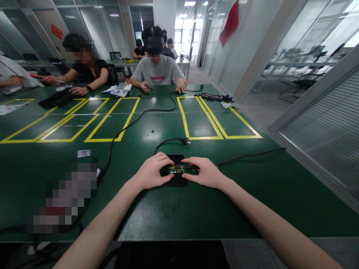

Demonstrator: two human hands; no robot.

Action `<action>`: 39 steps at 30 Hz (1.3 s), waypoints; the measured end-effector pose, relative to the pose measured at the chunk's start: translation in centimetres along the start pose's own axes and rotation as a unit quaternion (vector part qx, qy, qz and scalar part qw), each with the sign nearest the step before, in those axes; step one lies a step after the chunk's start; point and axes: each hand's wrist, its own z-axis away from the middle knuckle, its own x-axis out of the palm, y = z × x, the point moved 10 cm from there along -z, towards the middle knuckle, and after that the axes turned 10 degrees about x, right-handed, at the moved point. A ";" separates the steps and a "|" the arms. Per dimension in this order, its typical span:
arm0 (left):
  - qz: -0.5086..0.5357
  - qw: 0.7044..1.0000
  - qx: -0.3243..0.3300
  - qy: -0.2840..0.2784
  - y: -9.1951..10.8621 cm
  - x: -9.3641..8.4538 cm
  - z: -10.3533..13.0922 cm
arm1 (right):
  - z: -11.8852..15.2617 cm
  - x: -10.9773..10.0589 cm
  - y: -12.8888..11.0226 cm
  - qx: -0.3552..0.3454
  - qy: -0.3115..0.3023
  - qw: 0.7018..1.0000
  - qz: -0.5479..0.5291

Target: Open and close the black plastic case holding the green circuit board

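One circuit board (176,170), ends in left hand (153,171) and right hand (205,172), well back from table's near edge (182,237)

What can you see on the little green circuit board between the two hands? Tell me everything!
The circuit board is small and green, with two copper-coloured rings and a shiny, silvery part on it. A bit of blue, maybe a wire, shows near its far edge. It's over a black, plastic-looking piece on the table, between the left hand and right hand. Fingers and thumbs curl around its ends, but exactly where they touch is too small to tell.
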 end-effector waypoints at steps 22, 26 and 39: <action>-0.018 0.998 -0.057 0.021 -1.3 -2.5 1.2 | 1.0 -3.0 -1.4 -0.039 0.078 0.994 -0.064; 0.040 0.998 -0.041 -0.006 -0.4 -1.5 1.4 | 1.5 -2.2 -1.5 -0.049 0.032 0.995 -0.081; -0.006 0.995 -0.092 -0.034 -2.3 -0.3 1.1 | 0.6 -1.6 -1.0 -0.053 0.029 0.998 -0.026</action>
